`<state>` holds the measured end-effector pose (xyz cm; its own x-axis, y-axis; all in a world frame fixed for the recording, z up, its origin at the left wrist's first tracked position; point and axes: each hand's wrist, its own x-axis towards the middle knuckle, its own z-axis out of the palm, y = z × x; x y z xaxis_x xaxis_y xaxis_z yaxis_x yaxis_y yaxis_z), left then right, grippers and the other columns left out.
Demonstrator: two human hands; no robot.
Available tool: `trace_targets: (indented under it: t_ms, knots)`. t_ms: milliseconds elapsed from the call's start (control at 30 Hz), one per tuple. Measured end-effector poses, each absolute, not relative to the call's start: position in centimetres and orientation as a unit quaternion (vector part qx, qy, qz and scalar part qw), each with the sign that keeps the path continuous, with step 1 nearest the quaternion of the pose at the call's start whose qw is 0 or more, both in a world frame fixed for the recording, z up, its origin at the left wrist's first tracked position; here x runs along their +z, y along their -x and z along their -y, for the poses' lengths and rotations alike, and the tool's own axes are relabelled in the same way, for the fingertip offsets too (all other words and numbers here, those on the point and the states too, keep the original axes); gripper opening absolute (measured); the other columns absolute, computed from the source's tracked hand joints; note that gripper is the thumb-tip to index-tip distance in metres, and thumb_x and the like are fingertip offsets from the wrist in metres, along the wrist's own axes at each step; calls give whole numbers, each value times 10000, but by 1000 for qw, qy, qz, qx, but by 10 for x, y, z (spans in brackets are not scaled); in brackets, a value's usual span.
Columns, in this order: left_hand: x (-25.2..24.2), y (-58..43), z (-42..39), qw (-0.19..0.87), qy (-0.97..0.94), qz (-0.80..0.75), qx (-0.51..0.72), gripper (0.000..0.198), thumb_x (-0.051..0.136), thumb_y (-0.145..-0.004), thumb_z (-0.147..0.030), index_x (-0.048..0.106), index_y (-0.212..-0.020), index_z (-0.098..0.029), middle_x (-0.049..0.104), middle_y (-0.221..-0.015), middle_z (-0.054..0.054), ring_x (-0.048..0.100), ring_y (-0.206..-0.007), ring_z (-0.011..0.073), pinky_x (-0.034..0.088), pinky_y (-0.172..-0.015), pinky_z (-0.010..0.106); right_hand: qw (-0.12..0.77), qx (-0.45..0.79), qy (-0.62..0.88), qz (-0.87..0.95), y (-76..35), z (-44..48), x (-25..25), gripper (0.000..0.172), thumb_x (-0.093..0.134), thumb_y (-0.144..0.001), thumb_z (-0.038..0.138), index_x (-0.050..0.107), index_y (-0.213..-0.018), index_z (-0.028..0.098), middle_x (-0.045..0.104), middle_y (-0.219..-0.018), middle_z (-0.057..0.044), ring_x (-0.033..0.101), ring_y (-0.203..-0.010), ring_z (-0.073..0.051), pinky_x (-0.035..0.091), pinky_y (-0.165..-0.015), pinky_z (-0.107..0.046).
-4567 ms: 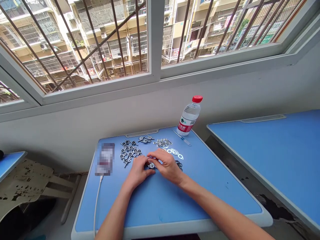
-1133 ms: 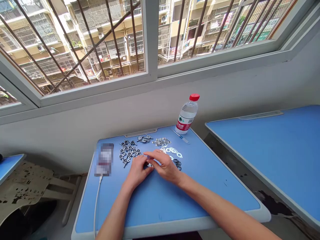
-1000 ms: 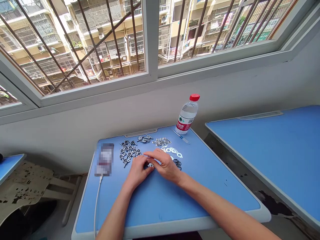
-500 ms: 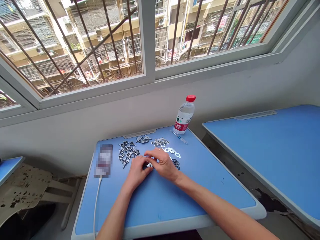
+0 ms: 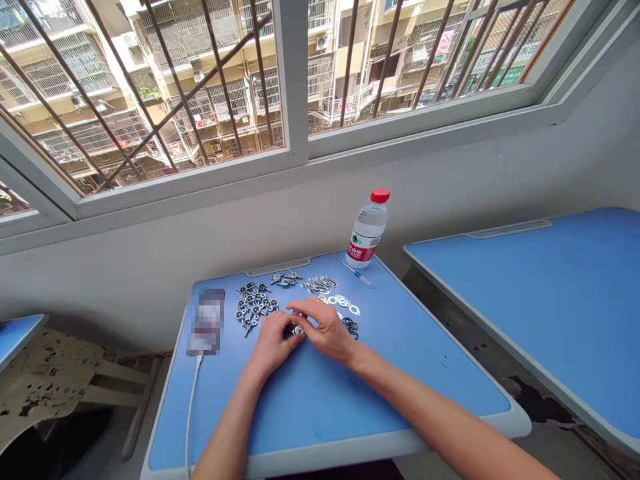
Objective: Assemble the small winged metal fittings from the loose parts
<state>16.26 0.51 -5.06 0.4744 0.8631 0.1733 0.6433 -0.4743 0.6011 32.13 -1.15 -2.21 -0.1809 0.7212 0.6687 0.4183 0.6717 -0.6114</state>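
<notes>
My left hand (image 5: 277, 338) and my right hand (image 5: 324, 328) meet over the blue desk (image 5: 320, 407), their fingers closed around a small shiny metal part (image 5: 297, 330). Most of that part is hidden by the fingers, so its exact kind does not show. Left of my hands lies a group of small metal fittings with round dark cups and stems (image 5: 256, 301). Just beyond the right hand are flat white oval plates with holes (image 5: 345, 303). Several black rings (image 5: 351, 327) lie against the right hand's outer side.
Farther back sit more metal pieces (image 5: 287, 278) and a pile of silvery looped parts (image 5: 320, 285). A blue-handled screwdriver (image 5: 359, 275) lies near a water bottle (image 5: 369, 230) with a red cap. At left is a blurred-out phone (image 5: 207, 320) with a white cable (image 5: 193, 407).
Both hands stay together in nearly the same place. The right fingers have shifted slightly over the small part. The whole view has moved a little.
</notes>
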Motion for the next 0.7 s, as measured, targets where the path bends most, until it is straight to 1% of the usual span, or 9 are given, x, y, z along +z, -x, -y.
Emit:
trace_targets:
  t_ms: [100,167,333,533,700]
  knots:
    - [-52,-162,-6,227,-830,-453,234,79,621,-822,-264,585,-792,-201,622,-811,6,538,-798,191,383,-734,311,511,174,369,757,-324,11,-21,215,499,-930,201,659,-1072,224,706,-837,-39,616,-750,-189,499,-739,-365]
    - [-52,-162,-6,225,-832,-448,238,98,629,-822,-284,585,-796,-200,618,-802,3,542,-796,190,382,-722,304,510,194,366,754,-326,11,-20,217,505,-926,200,662,-1073,228,707,-855,-41,619,-781,-192,505,-746,-361]
    - [-52,-162,-6,226,-831,-449,240,96,645,-819,-274,586,-802,-201,624,-810,6,546,-802,192,383,-743,312,512,225,382,736,-326,11,-18,171,527,-906,189,681,-974,214,677,-752,-25,591,-716,-181,494,-693,-335]
    - [-48,-163,-3,231,-825,-462,227,65,620,-831,-271,599,-833,-210,638,-855,22,548,-838,210,392,-787,345,502,220,394,737,-325,12,-17,149,545,-893,178,684,-928,216,690,-751,-21,586,-707,-179,484,-687,-332]
    - [-47,-164,-3,235,-825,-464,222,71,621,-838,-276,601,-864,-213,644,-869,22,556,-845,213,394,-796,347,511,220,396,731,-324,11,-17,156,538,-892,187,688,-921,217,680,-727,-22,580,-687,-177,479,-659,-323]
